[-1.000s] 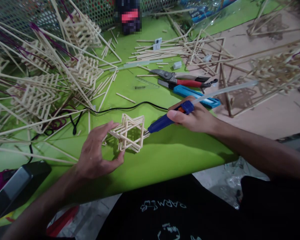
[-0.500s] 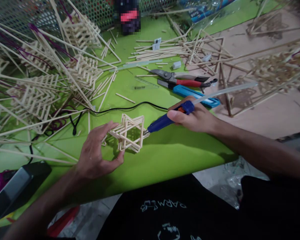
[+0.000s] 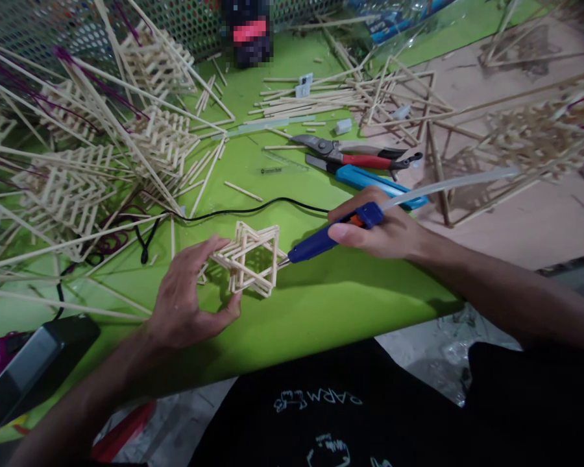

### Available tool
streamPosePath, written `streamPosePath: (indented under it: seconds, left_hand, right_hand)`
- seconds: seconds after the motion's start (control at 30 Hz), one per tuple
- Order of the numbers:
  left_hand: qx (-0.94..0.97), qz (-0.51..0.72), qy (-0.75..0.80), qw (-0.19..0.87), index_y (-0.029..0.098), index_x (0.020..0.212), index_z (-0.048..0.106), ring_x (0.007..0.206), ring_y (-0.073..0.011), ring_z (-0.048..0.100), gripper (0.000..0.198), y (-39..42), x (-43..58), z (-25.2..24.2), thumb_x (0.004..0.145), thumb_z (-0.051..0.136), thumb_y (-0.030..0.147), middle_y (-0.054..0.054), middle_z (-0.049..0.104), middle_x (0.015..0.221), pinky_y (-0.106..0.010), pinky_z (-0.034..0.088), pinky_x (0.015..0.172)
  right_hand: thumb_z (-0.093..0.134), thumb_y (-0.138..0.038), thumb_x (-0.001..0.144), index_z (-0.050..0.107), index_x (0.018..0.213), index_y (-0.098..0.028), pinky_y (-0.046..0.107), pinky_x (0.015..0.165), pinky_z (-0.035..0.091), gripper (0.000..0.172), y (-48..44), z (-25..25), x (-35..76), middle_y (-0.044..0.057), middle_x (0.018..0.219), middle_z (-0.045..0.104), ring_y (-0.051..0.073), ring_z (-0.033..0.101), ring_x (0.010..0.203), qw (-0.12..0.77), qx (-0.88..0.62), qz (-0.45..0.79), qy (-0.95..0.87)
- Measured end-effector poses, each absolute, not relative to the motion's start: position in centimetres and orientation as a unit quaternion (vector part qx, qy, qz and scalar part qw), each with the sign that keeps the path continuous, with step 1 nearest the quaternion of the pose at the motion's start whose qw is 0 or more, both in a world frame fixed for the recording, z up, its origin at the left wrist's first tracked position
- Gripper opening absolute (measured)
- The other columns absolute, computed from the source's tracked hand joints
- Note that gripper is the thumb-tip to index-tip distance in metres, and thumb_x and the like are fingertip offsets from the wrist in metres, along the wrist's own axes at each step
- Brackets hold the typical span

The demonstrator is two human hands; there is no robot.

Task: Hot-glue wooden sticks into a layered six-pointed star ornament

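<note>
A small star-shaped frame of thin wooden sticks [image 3: 250,259] stands on the green mat [image 3: 321,305] in front of me. My left hand [image 3: 189,301] pinches it from the left, index finger on top and thumb at its lower edge. My right hand [image 3: 382,227] is closed round a blue glue gun [image 3: 328,239]. The gun's metal tip touches the frame's right side. A clear glue stick [image 3: 448,183] pokes out of the back of the gun, up to the right.
Piles of finished stick lattices [image 3: 87,168] with purple cord fill the left. Red-handled pliers [image 3: 355,155] and a blue cutter [image 3: 370,181] lie behind my right hand, loose sticks [image 3: 302,104] beyond. A black cable [image 3: 233,211] crosses the mat. A dark box [image 3: 29,366] sits at lower left.
My right hand and the glue gun shifted slightly right and the gun tilted a little. The left hand and the stick frame stayed put.
</note>
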State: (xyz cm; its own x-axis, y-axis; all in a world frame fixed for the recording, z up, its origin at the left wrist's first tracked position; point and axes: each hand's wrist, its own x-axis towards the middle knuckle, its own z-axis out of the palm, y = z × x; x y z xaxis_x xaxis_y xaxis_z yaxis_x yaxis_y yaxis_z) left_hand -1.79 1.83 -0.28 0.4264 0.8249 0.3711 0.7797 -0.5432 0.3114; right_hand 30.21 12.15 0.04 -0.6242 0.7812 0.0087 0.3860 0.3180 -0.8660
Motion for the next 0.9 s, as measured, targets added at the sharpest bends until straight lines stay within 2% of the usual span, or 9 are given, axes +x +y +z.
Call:
streamPosePath:
  seconds: [0.43, 0.63, 0.73, 0.9]
  left_hand:
    - [0.838, 0.218, 0.497, 0.067, 0.016, 0.157, 0.027, 0.117, -0.0313, 0.065, 0.098, 1.7, -1.9, -0.3, 0.074, 0.077, 0.025, -0.016, 0.064, 0.134, -0.048, 0.055, 0.104]
    - [0.842, 0.215, 0.491, 0.064, 0.015, 0.156, 0.027, 0.117, -0.0322, 0.064, 0.095, 1.8, -1.8, -0.1, 0.075, 0.076, 0.025, -0.017, 0.064, 0.133, -0.05, 0.055, 0.103]
    - [0.84, 0.215, 0.493, 0.063, 0.016, 0.156, 0.028, 0.117, -0.0318, 0.064, 0.094, 1.8, -1.8, -0.1, 0.076, 0.076, 0.025, -0.016, 0.064, 0.133, -0.05, 0.055, 0.102]
    - [0.839, 0.217, 0.495, 0.072, 0.015, 0.156, 0.027, 0.117, -0.0311, 0.064, 0.095, 1.8, -1.8, -0.1, 0.075, 0.077, 0.024, -0.016, 0.064, 0.133, -0.049, 0.054, 0.104]
  right_hand:
    - [0.059, -0.064, 0.091, 0.058, 0.059, -0.016, 0.027, 0.047, 0.022, 0.057, 12.4, 0.9, 30.9, -0.004, 0.05, 0.042, 0.006, 0.029, 0.048, 0.222, -0.32, 0.376, -0.841]
    - [0.055, -0.059, 0.095, 0.059, 0.06, -0.016, 0.028, 0.047, 0.021, 0.056, 12.6, 0.6, 31.0, -0.003, 0.049, 0.043, 0.006, 0.03, 0.047, 0.259, -0.312, 0.323, -0.855]
    - [0.053, -0.061, 0.096, 0.06, 0.062, -0.016, 0.026, 0.045, 0.022, 0.057, 12.7, 0.6, 31.1, -0.003, 0.049, 0.044, 0.006, 0.031, 0.047, 0.261, -0.313, 0.339, -0.848]
    - [0.05, -0.071, 0.092, 0.06, 0.059, -0.015, 0.023, 0.042, 0.029, 0.066, 13.1, 1.0, 31.3, 0.001, 0.053, 0.054, 0.007, 0.041, 0.046, 0.215, -0.284, 0.435, -0.827]
